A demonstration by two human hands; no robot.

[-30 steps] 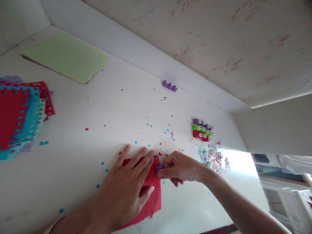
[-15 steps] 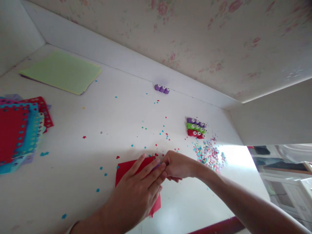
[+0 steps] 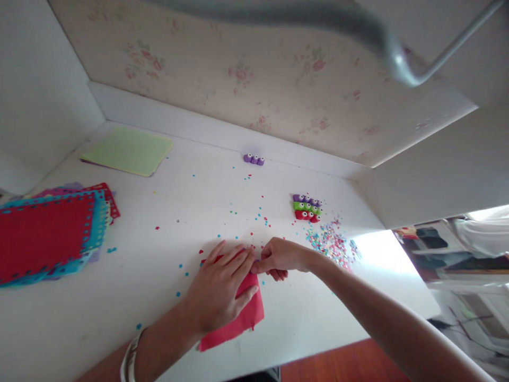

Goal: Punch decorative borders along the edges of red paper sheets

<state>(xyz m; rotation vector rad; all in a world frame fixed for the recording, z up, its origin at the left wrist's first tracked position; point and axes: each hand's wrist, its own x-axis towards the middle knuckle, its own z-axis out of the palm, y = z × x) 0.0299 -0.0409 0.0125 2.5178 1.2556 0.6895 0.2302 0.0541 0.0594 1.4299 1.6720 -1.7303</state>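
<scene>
A red sheet of paper (image 3: pixel 242 318) lies on the white table. My left hand (image 3: pixel 220 286) rests over it with fingers stretched out and spread, pressing it down; the fingertips reach toward the right hand. At the sheet's far right edge my right hand (image 3: pixel 278 257) is closed around a small purple paper punch (image 3: pixel 255 267). Most of that punch is hidden by my fingers. Tiny paper cut-outs (image 3: pixel 254 246) lie scattered just beyond both hands.
Sheets with punched borders (image 3: pixel 43 233) are stacked at left, a pale green paper stack (image 3: pixel 129 151) behind them. Purple punches with eyes (image 3: pixel 253 159) stand near the wall; purple, green and red punches (image 3: pixel 307 208) sit right, beside a confetti heap (image 3: pixel 334 241). A metal bar (image 3: pixel 318 16) crosses above.
My view has tilted up, bringing the metal bar into sight. The left thumb has spread away from the fingers, and more of the red paper's near part shows. The right hand keeps its grip.
</scene>
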